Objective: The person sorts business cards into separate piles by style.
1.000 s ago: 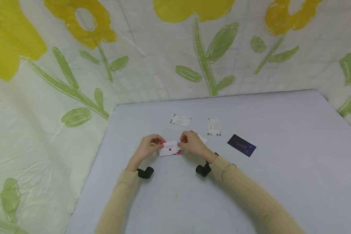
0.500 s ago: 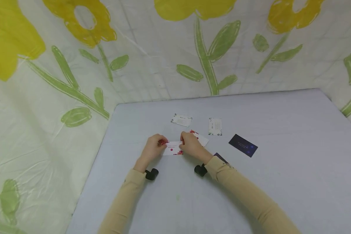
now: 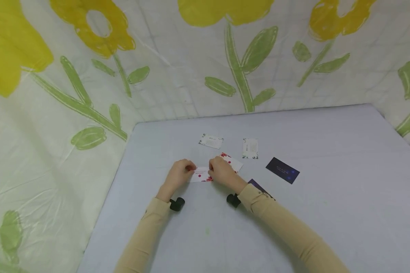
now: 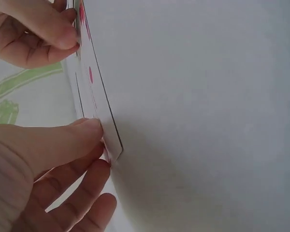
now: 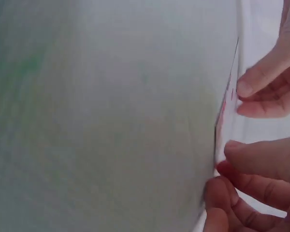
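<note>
A white card with red floral corners and a red dot (image 3: 199, 176) spans the gap between my two hands, low over the table. My left hand (image 3: 178, 175) pinches its left end; in the left wrist view the thumb (image 4: 89, 129) lies on the printed face, with the other fingers behind. My right hand (image 3: 222, 172) pinches the right end and hides part of it. In the right wrist view, the card (image 5: 222, 123) appears nearly edge-on. Just behind the right hand lies a similar red-cornered white card (image 3: 237, 164), partly covered by that hand.
Two white cards with leafy corners, one left (image 3: 211, 141) and one right (image 3: 250, 148), lie farther back. A dark blue card (image 3: 283, 170) rests to the right. Another dark card (image 3: 257, 185) is partly hidden by the right sleeve. A flower-printed sheet (image 3: 177, 76) hangs behind the table (image 3: 321, 136).
My left hand has shifted slightly right along the held card, narrowing the space between the hands. More of the second red-cornered card and of the dark card by the right sleeve now shows.
</note>
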